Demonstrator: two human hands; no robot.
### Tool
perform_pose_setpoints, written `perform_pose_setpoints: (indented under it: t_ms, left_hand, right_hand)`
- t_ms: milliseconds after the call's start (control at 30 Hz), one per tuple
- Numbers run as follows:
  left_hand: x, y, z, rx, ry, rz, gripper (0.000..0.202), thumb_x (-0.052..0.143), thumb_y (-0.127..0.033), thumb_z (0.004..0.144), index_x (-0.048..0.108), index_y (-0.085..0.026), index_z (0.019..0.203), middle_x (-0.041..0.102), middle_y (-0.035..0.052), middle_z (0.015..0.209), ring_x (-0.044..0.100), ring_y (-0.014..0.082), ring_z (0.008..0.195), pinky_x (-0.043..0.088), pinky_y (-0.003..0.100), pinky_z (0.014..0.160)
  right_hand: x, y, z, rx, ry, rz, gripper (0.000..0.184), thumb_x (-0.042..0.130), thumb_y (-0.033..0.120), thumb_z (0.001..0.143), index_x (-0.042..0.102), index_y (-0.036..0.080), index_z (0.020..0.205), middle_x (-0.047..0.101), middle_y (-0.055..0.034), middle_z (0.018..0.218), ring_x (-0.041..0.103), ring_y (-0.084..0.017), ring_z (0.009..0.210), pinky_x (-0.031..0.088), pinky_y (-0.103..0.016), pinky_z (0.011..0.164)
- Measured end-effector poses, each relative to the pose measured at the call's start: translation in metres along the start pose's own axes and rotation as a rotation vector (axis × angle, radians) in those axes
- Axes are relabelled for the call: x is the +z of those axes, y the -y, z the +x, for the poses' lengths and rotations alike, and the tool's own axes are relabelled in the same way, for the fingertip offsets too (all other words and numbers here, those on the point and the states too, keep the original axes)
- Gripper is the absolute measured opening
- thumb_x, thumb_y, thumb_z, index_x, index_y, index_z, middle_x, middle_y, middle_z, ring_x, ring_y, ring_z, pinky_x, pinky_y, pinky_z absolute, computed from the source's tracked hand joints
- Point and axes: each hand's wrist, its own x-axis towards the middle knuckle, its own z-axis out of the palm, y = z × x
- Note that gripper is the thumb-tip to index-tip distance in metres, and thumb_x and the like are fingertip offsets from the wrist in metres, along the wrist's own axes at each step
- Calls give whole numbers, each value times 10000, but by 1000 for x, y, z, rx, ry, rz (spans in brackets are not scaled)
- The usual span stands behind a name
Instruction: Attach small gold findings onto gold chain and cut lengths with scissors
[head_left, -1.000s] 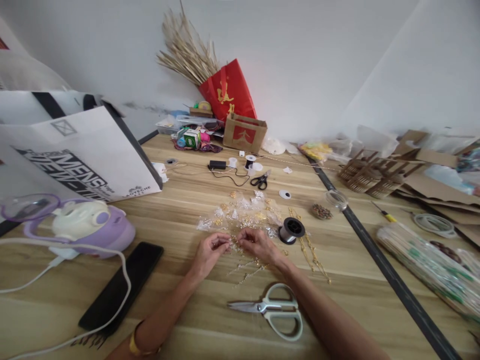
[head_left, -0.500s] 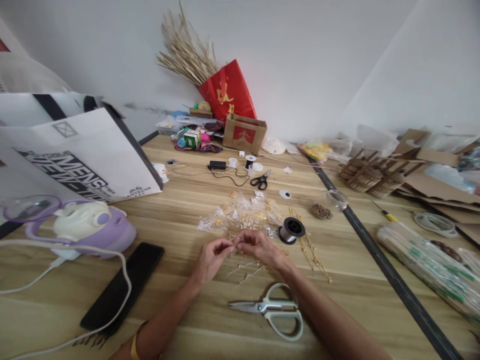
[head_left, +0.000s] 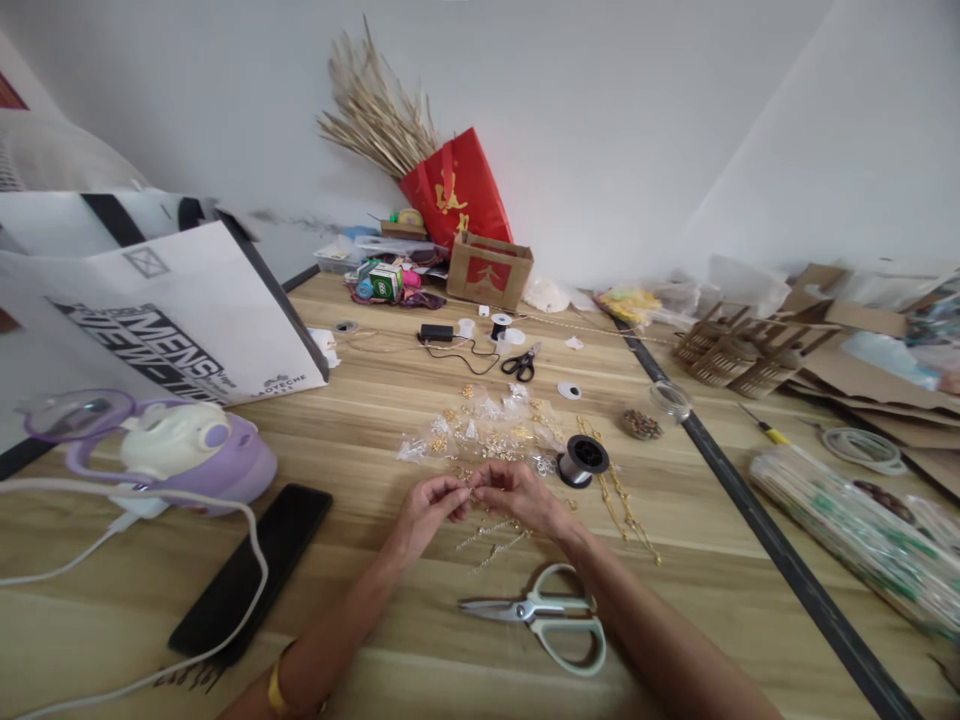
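On the bench [head_left: 405, 640]: left hand [head_left: 424, 512] and right hand [head_left: 516, 494] meet tip to tip.
Grip: narrow on both, pinched; anything between is too small to tell.
Beaded strands [head_left: 498, 551]: just on the person's side of the grip.
Small gold pieces [head_left: 495, 443]: scattered just beyond both hands.
Black spool [head_left: 586, 454]: standing near the right hand.
Scissors [head_left: 535, 610]: beside the right forearm [head_left: 652, 620].
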Motion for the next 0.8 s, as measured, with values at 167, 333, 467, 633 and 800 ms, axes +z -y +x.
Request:
perform_pose_setpoints:
  t_ms: [167,333,467,633,800]
  left_hand:
    - [0,3,2,-1,-13,-12,297,702,-406,635,638,-118,668,597,-2,551,518,105,520,413,223,542]
    - [-2,4,4,4,-27,-2,298,711,-408,623,640,-122,665,604,-1,550,526,111,522,416,225,539]
    - [-2,2,2,9,-7,-10,296,694,-411,646,652,-120,676,620,8,574,536,113,539,425,227,557]
    - [2,-2,-3,-12,9,-39,279,698,-394,648,661,-120,687,639,15,597,554,121,561,440,234,580]
    - [4,-2,-4,-14,6,-28,276,725,-373,615,666,-124,719,649,19,600,573,135,579,456,253,608]
  right_hand:
    - [2,-5,7,30,-3,0,212,626,342,737,589,141,792,565,20,625,484,-82,535,403,-193,496]
    - [4,-5,9,31,-20,2,220,644,359,729,574,151,749,575,21,631,495,-77,529,409,-187,492]
    - [4,-7,6,36,-34,6,255,645,392,731,561,152,747,557,24,624,483,-78,530,401,-188,488]
    - [4,-11,-2,-15,-63,-41,247,611,390,779,555,150,783,541,18,641,466,-81,536,387,-196,498]
    - [6,-12,-10,-50,-97,-60,280,586,436,805,550,159,803,541,13,665,466,-87,540,383,-201,498]
